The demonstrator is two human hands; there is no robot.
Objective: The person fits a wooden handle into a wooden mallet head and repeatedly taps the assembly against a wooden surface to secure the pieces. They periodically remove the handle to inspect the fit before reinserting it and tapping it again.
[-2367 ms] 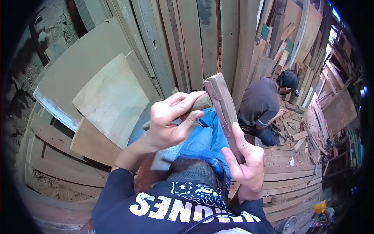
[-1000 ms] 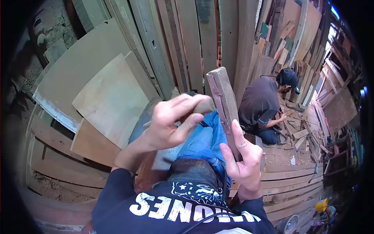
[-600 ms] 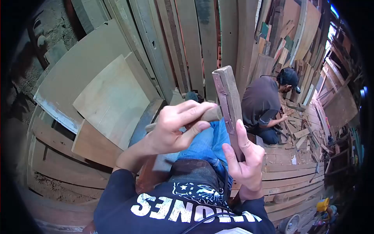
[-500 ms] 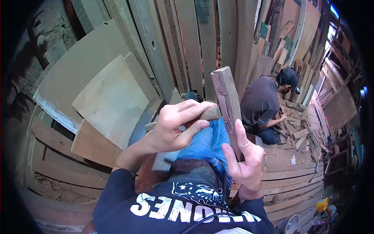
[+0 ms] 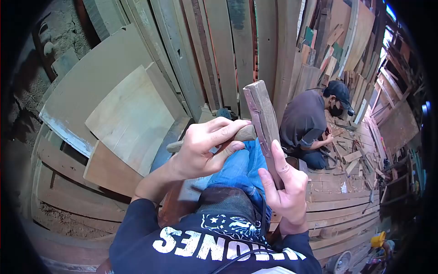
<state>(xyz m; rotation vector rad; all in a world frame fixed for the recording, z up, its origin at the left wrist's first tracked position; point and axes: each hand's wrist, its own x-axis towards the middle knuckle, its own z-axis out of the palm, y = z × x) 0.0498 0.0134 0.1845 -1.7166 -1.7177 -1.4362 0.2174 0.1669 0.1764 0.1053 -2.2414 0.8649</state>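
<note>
My left hand [image 5: 200, 148] is closed round a short, rounded wooden stick [image 5: 247, 133]. The stick's blunt front end pokes out past the fingertips, right at the side of a long wooden block, and its back end shows beyond the knuckles. That block [image 5: 268, 109] stands nearly upright in my right hand [image 5: 288, 185], gripped near its lower end with the index finger along its edge. One long side of the block is purplish with a rough, chipped line; the other is grey-brown. Both hands are above my lap, in front of the blue jeans [image 5: 235, 166].
To the right, a person [image 5: 305, 116] in a dark cap crouches among wood scraps [image 5: 353, 155] on the slatted floor. Tall boards [image 5: 219, 55] lean straight ahead, and plywood sheets [image 5: 132, 118] lean at the left. A yellow object [image 5: 378, 239] lies at the lower right.
The block's top has shifted slightly left and down. The stick's back end shows more now, its front end a little further left. The crouching person's head has turned slightly.
</note>
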